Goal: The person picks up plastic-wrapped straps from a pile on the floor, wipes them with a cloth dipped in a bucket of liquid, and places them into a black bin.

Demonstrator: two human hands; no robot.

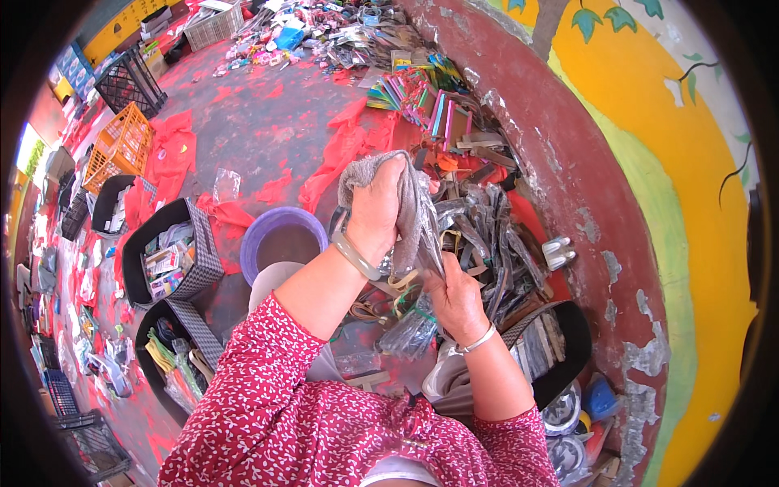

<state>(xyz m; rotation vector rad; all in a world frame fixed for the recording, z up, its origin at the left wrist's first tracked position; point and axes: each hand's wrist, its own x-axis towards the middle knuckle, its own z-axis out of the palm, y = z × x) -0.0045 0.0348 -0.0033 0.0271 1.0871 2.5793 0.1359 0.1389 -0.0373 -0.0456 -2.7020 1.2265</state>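
My left hand (380,203), with a pale bangle at the wrist, is closed around a grey cloth (412,199) held up in front of me. Along the cloth's right side runs a long, shiny, plastic-wrapped piece (432,231); the cloth partly covers it, so its kind is unclear. Lower and to the right, my right hand (458,299), wearing a silver bracelet, pinches the near end of that piece. Beneath both hands lies a heap of dark, plastic-wrapped long items (495,243). A clear plastic bag (410,331) rests close to my right hand.
A purple-rimmed basin (253,252) stands left of my arm. Two woven bins (203,252) hold packaged goods, and a black bin (574,341) sits at right. An orange crate (122,146) stands farther left. Heaped goods line the peeling red wall (552,146). Torn red sheeting (337,158) covers parts of the floor.
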